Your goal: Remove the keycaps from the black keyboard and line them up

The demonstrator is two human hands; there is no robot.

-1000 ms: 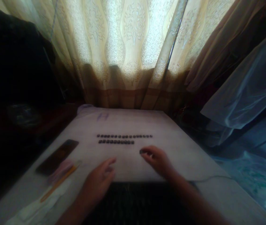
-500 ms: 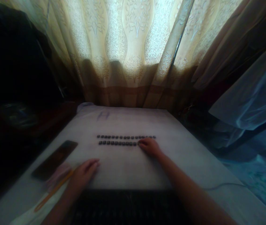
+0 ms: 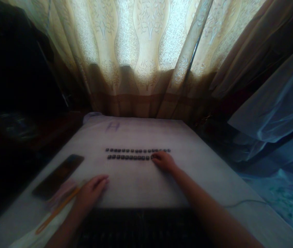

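Observation:
Small black keycaps lie on the pale table in two level rows, a far row (image 3: pixel 132 150) and a near row (image 3: pixel 127 157). My right hand (image 3: pixel 164 161) is at the right end of the near row, its thumb and fingers closed on a keycap (image 3: pixel 152 157) that touches or nearly touches the tabletop. Resting on the table nearer me, my left hand (image 3: pixel 92 188) has loosely bent fingers, with nothing visible in them. An orange-handled tool (image 3: pixel 58 210) lies beside the left wrist; its far end is hidden by that hand.
A dark phone (image 3: pixel 58 175) lies at the left, close to a pinkish cloth (image 3: pixel 62 193). Along the near edge sits a black keyboard-like object (image 3: pixel 141 227), too dark for detail. A thin cable (image 3: pixel 244 201) runs at right. Patterned curtains (image 3: pixel 148 51) hang behind the table (image 3: pixel 146 132).
The whole view has shifted slightly. Both hands and the keycap rows keep nearly the same places; my right hand is still at the near row's right end.

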